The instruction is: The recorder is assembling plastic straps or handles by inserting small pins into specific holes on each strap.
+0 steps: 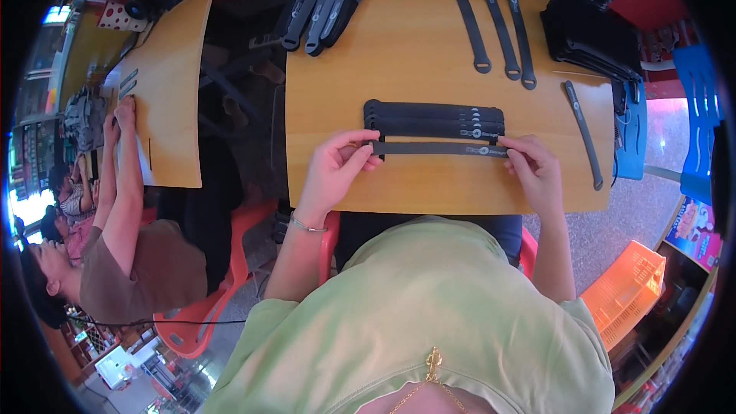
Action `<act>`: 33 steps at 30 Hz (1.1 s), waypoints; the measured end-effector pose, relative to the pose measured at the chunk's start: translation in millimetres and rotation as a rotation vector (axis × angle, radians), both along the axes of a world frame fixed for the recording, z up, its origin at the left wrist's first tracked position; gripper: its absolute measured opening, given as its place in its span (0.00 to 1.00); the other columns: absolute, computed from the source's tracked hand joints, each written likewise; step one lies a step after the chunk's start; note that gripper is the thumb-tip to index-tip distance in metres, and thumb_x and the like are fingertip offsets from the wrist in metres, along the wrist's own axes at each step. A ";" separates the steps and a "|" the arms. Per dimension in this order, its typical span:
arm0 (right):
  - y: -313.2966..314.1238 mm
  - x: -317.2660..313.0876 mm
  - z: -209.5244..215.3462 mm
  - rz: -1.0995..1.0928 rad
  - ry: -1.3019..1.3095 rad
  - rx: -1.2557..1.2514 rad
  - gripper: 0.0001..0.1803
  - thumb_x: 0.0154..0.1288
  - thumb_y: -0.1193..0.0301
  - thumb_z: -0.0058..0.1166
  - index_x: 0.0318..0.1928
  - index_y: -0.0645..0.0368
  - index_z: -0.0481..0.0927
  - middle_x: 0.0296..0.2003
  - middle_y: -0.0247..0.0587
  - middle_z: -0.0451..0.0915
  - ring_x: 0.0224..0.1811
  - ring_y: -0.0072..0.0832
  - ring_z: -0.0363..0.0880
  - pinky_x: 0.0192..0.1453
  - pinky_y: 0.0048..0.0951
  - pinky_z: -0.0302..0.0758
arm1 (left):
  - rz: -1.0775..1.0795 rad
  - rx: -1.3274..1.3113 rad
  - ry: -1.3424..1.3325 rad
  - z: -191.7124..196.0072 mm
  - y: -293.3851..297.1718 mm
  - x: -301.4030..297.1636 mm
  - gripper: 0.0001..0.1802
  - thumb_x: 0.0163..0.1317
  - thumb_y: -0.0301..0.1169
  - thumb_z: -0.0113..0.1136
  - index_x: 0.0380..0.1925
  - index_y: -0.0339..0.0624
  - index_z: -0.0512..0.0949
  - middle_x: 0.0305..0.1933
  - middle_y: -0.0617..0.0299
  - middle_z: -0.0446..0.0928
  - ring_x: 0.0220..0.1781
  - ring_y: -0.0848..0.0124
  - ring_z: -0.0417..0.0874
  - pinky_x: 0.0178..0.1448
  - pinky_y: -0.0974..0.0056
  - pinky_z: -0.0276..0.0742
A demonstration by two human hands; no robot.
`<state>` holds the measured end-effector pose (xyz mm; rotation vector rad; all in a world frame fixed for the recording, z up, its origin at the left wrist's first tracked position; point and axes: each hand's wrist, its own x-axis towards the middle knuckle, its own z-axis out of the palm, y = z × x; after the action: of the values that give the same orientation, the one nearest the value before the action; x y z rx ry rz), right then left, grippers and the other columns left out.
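A dark grey strap [429, 149] with pale print is stretched level between my two hands. Its left end is pinched between the thumb and fingers of my left hand [337, 167]. My right hand [537, 167] grips its other end between thumb and fingertips. Just beyond it lies a neat stack of black straps [429, 116], set crosswise over short dark pieces that stick out at the near side. Whether the held strap touches the stack I cannot tell.
Bundled straps [337, 0] lie at the table's far left. Three loose slotted straps [498, 27] and another strap [584, 134] lie to the right. Black bundles [590, 34] crowd the far right corner. A co-worker [146, 253] sits at the left table [172, 107]. An orange crate [625, 291] stands lower right.
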<state>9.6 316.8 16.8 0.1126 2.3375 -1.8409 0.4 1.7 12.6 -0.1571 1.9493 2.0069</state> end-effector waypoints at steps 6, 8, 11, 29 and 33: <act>-3.1 -0.4 -9.2 -0.085 -0.043 -0.069 0.12 0.63 0.82 0.49 0.46 0.63 0.78 0.31 0.32 0.75 0.29 0.16 0.74 0.34 0.15 0.72 | 0.114 -0.029 0.005 -9.2 -3.0 -3.7 0.09 0.60 0.20 0.56 0.42 0.33 0.74 0.33 0.61 0.79 0.33 0.74 0.82 0.38 0.74 0.78; -3.3 -1.0 -9.6 -0.093 -0.047 -0.083 0.12 0.63 0.82 0.49 0.47 0.63 0.77 0.32 0.32 0.75 0.30 0.16 0.75 0.34 0.15 0.72 | 0.124 -0.045 0.001 -9.7 -2.3 -5.3 0.08 0.60 0.21 0.57 0.40 0.33 0.74 0.32 0.61 0.79 0.33 0.75 0.82 0.38 0.74 0.78; -4.0 -2.2 -10.0 -0.118 -0.063 -0.104 0.11 0.63 0.82 0.49 0.46 0.64 0.76 0.32 0.32 0.76 0.32 0.16 0.77 0.35 0.15 0.73 | 0.137 -0.077 -0.008 -11.3 -0.3 -7.4 0.08 0.58 0.20 0.59 0.38 0.33 0.75 0.32 0.61 0.79 0.33 0.75 0.82 0.37 0.74 0.77; -7.6 -1.0 -22.6 -0.127 0.019 -0.080 0.13 0.63 0.82 0.50 0.48 0.61 0.71 0.30 0.30 0.72 0.28 0.14 0.71 0.32 0.14 0.70 | 0.209 -0.331 0.144 -22.7 4.8 -10.3 0.05 0.54 0.20 0.61 0.32 0.36 0.77 0.27 0.68 0.77 0.27 0.83 0.74 0.31 0.78 0.72; -8.5 -1.0 -21.8 -0.121 0.030 -0.073 0.14 0.63 0.81 0.49 0.49 0.60 0.70 0.30 0.30 0.71 0.28 0.14 0.70 0.30 0.14 0.68 | 0.222 -0.388 0.161 -23.0 7.1 -10.7 0.05 0.54 0.20 0.61 0.32 0.36 0.78 0.25 0.69 0.76 0.25 0.84 0.73 0.29 0.78 0.70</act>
<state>8.7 308.3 -5.0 0.2234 2.3277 -1.9951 -10.3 8.8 -10.4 -0.3264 2.5092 1.7900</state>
